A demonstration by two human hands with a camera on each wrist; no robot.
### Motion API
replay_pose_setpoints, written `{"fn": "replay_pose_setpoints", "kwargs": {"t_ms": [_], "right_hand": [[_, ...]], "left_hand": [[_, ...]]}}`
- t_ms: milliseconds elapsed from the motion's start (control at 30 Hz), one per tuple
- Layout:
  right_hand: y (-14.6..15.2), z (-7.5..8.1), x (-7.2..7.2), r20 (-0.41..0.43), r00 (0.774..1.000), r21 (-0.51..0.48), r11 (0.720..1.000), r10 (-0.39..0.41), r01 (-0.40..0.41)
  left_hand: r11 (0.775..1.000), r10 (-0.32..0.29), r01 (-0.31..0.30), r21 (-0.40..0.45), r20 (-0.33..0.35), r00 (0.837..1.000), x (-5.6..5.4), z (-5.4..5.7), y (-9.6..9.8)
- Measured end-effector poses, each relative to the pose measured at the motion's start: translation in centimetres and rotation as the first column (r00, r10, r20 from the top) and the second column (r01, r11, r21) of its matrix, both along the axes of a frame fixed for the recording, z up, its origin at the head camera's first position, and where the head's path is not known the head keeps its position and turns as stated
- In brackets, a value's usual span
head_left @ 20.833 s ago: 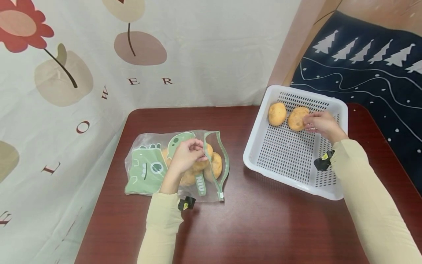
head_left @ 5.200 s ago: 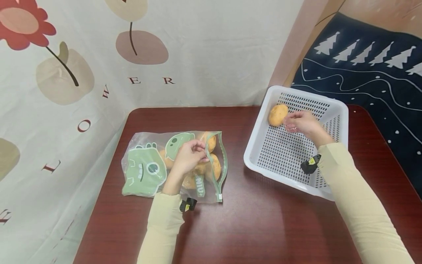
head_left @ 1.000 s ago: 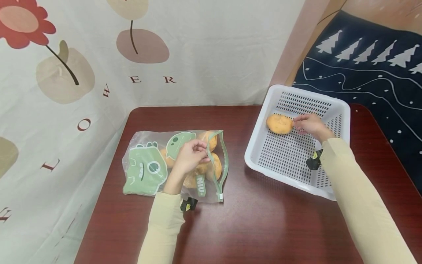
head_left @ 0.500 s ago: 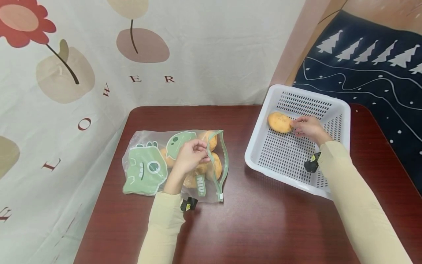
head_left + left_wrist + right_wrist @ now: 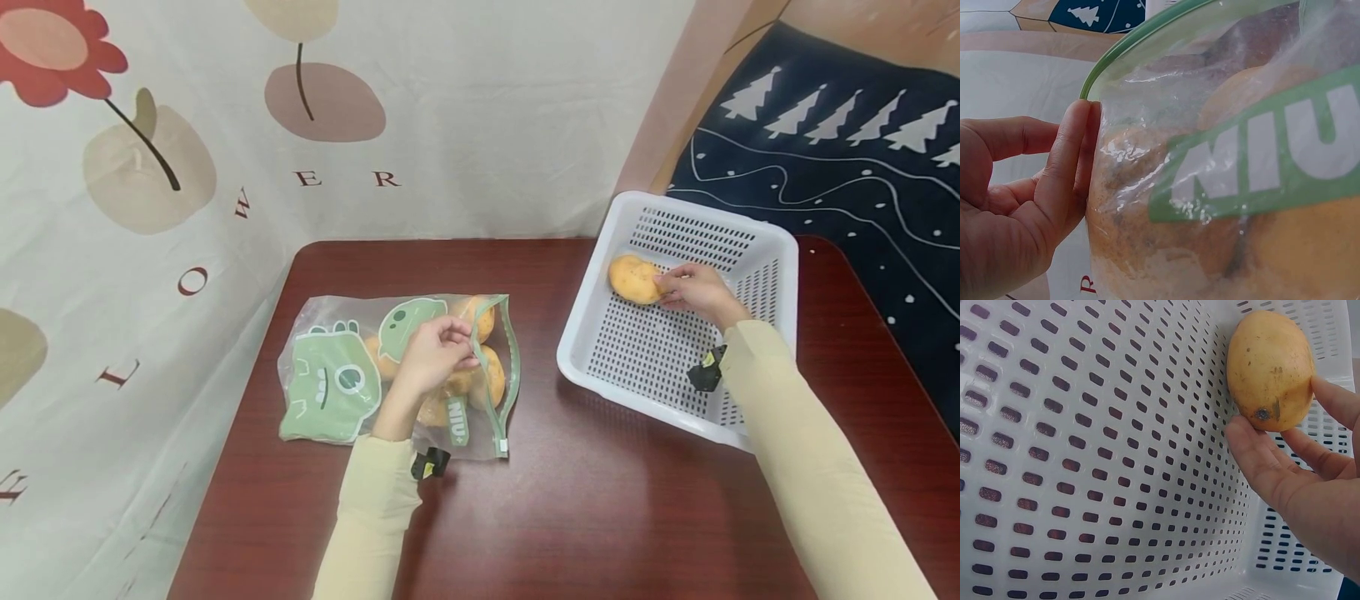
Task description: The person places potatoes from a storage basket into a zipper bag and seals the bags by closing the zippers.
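Observation:
One yellow potato [image 5: 633, 279] lies in the white perforated plastic basket [image 5: 581, 329], toward its far left side. My right hand [image 5: 697, 292] pinches the potato's right end; in the right wrist view the thumb is on one side of the potato [image 5: 1270, 369] and the fingertips on the other. At the left, a clear zip bag [image 5: 330, 392] with a green cartoon print lies on its side, several potatoes inside. With thumb and fingers, my left hand [image 5: 429, 354] holds the upper edge of its mouth, which gapes to the right. The left wrist view shows the bag's green zip edge [image 5: 1129, 40] at the fingertips.
Both stand on a dark red wooden table [image 5: 570, 500], the basket at the back right. A white slider [image 5: 503, 447] sits at the near end of the bag's zip. A printed cloth [image 5: 480, 125] hangs behind the table.
Twenty seconds ago the basket held two potatoes; now one. That potato has turned and shifted since five seconds ago. In the last second my right hand moved left onto it; the left hand stayed.

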State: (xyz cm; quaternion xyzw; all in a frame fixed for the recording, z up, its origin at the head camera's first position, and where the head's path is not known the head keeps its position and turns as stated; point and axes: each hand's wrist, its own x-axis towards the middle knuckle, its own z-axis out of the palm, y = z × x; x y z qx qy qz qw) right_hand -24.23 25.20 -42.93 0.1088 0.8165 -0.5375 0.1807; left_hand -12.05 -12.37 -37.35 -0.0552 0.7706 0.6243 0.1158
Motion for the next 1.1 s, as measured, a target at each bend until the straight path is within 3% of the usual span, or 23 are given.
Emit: {"fn": "replay_pose_setpoints", "kwargs": {"t_ms": [467, 1100], "right_hand": [[0.00, 0.03, -0.13, 0.016, 0.999, -0.050, 0.998, 0.049, -0.048], [-0.16, 0.14, -0.08, 0.002, 0.998, 0.042, 0.997, 0.068, -0.068]], "left_hand": [[1.000, -0.007, 0.007, -0.010, -0.008, 1.000, -0.06, -0.06, 0.00], [1.000, -0.001, 0.001, -0.010, -0.011, 1.000, 0.06, 0.14, 0.11]]}}
